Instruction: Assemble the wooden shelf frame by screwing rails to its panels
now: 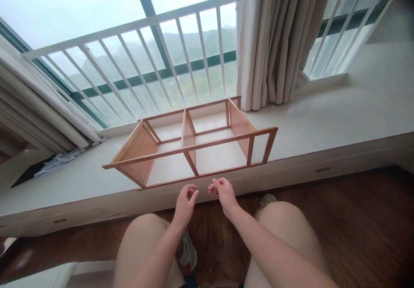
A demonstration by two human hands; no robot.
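Note:
A wooden shelf frame (190, 149) lies on its side on the white window ledge, its open compartments facing up and toward me. Just in front of its near rail, my right hand (223, 195) pinches a small, thin metal piece (215, 191) that looks like a hex key; the fingers hide most of it. My left hand (186, 201) is a short way to the left, fingers loosely curled and the thumb apart from the index finger. Nothing shows in it. Neither hand touches the frame.
Behind the frame stands a white railing (142, 59) before the window. A beige curtain (268, 42) hangs at its right end, another curtain (42, 89) at the left. Crumpled grey cloth (60, 162) lies on the ledge (323, 128). My knees flank my hands above the dark wood floor (365, 219).

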